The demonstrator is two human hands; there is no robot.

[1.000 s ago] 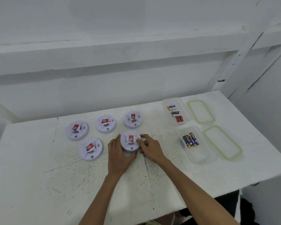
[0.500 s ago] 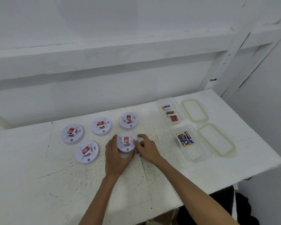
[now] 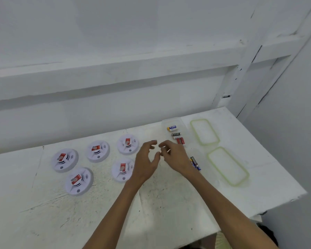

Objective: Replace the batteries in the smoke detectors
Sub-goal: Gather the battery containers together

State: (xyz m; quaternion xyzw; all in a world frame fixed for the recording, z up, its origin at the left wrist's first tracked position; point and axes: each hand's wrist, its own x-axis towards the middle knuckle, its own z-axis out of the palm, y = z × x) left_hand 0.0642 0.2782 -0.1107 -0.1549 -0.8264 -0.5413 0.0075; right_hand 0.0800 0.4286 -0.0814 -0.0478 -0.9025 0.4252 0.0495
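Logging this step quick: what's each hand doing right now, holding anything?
Left hand: open, holding nothing.
Right hand: open, fingers loosely curled, nothing seen in it.

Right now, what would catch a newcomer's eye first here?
Five white detectors sit on the left half of the table, each showing a red battery. Mid-table, the left hand and right hand hover close together. At right are batteries in a clear box and two green-rimmed lids.
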